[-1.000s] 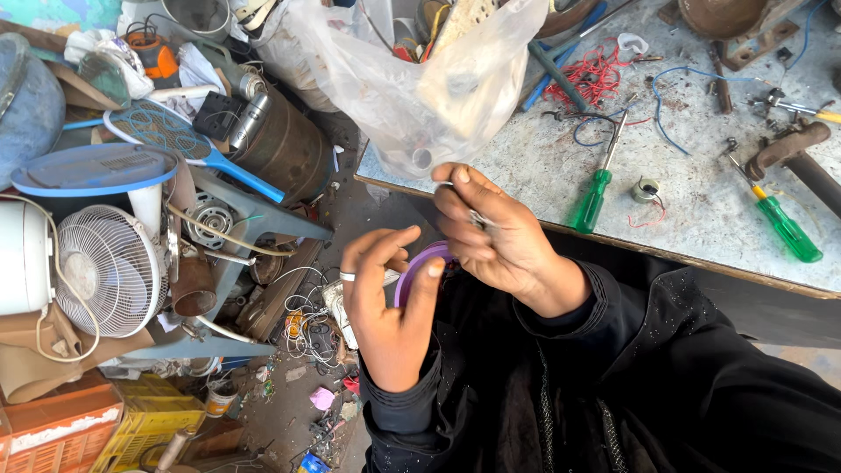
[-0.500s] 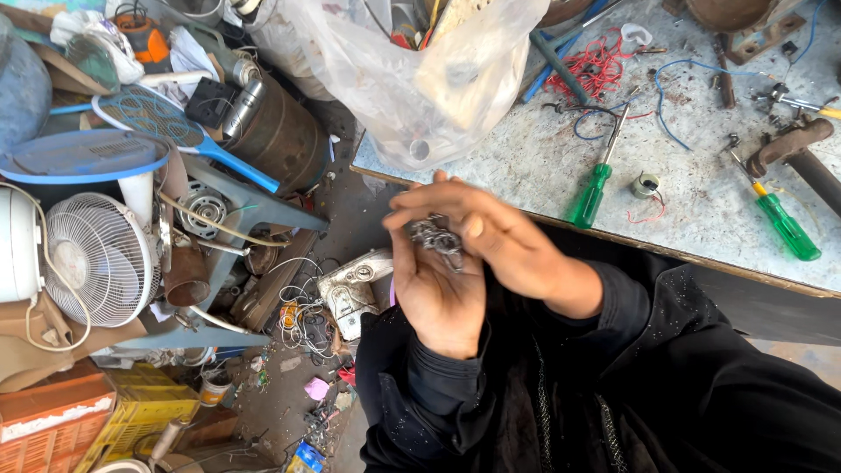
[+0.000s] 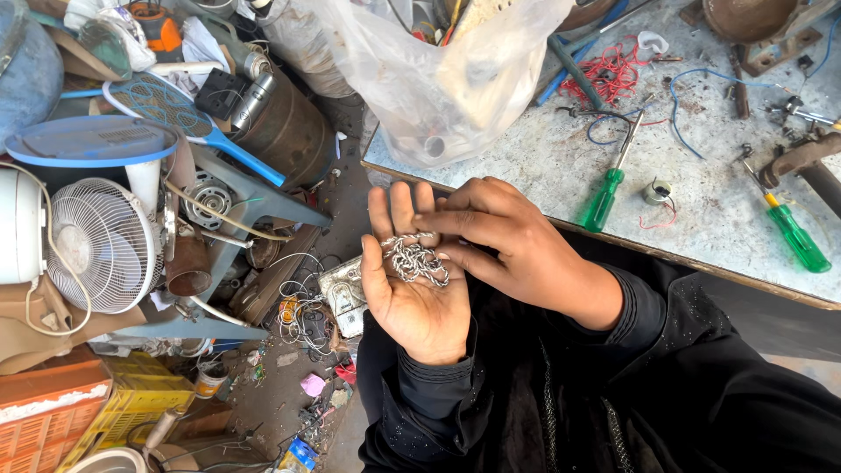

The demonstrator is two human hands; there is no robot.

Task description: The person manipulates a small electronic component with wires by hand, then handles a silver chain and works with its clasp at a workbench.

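My left hand (image 3: 419,302) lies palm up in front of my chest, below the table edge. A small tangle of silvery wire (image 3: 413,258) rests at the base of its fingers. My right hand (image 3: 517,245) comes in from the right, and its thumb and fingertips pinch the right side of the tangle. Both arms wear black sleeves (image 3: 631,307).
A grey worktable (image 3: 701,219) carries two green-handled screwdrivers (image 3: 603,200) (image 3: 795,236), red and blue wires (image 3: 613,74) and a clear plastic bag (image 3: 447,79). On the floor to the left are a white fan (image 3: 103,245), a blue racket-shaped swatter (image 3: 162,105), a metal drum (image 3: 285,131), crates (image 3: 53,412) and scrap.
A second ago my hands held a purple ring-shaped thing; it is out of view now. The left palm has opened flat with the silvery wire tangle on it, and the right fingers have closed on it.
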